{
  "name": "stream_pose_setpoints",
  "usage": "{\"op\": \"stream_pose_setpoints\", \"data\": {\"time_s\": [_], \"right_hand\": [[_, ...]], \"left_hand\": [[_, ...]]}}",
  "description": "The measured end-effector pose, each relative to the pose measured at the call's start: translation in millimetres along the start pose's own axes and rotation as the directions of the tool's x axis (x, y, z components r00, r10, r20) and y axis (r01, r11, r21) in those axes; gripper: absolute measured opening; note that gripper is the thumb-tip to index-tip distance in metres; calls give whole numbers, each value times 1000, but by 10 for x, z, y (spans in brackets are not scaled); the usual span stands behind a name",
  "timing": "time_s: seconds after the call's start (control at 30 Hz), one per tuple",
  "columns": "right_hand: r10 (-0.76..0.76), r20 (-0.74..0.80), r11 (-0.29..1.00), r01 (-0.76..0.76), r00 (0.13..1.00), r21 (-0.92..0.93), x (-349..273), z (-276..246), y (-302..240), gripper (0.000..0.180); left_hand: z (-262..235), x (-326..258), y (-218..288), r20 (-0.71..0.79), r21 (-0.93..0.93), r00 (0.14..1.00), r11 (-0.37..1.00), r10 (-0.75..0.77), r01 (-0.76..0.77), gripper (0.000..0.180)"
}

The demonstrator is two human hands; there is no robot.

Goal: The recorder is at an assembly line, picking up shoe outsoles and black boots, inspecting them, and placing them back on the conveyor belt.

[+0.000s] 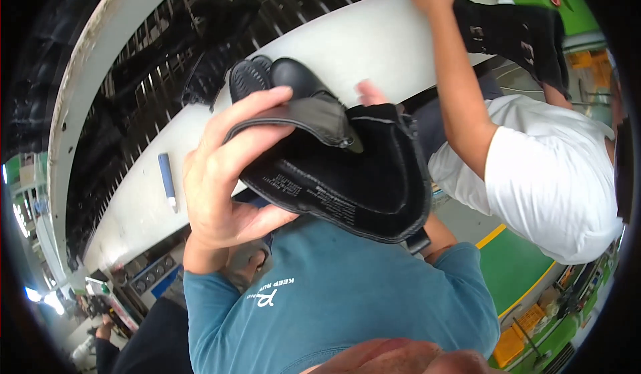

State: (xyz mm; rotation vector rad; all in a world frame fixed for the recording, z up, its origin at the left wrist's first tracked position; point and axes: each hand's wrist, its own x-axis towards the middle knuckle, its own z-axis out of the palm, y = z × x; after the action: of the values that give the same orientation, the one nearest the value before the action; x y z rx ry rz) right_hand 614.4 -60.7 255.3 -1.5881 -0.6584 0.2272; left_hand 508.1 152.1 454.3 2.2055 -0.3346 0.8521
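Observation:
I hold a black boot (347, 174) up close, its opening turned toward me and its rounded toe (294, 77) pointing away. My left hand (224, 180) grips the boot's grey-lined collar and tongue, with the thumb below and the fingers curled over the top edge. My right hand (370, 95) is mostly hidden behind the boot's shaft; only fingertips show above it, and a dark wrist strap (417, 240) shows below. The boot hangs above a white curved table (374, 40).
A blue marker (167, 180) lies on the white table at the left. Beyond it runs a dark wire rack (167, 60) with black items. At the right, a co-worker in a white shirt (554, 180) reaches an arm (454, 74) to another black boot (521, 34).

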Motion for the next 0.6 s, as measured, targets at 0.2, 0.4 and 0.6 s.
{"op": "stream_pose_setpoints", "data": {"time_s": [0.2, 0.4, 0.6], "right_hand": [[95, -59, 981, -84, 994, 173, 206, 150, -62, 71], [-164, -197, 978, 186, 967, 98, 354, 176, 95, 80], [-21, -256, 996, 43, 966, 77, 653, 177, 88, 61]], "left_hand": [[-16, 90, -6, 45, -62, 999, 998, 24, -21, 88], [-150, 371, -104, 92, -238, 996, 971, 22, 1, 109], [-186, 2118, -271, 219, -159, 975, 987, 22, 13, 53]]}}
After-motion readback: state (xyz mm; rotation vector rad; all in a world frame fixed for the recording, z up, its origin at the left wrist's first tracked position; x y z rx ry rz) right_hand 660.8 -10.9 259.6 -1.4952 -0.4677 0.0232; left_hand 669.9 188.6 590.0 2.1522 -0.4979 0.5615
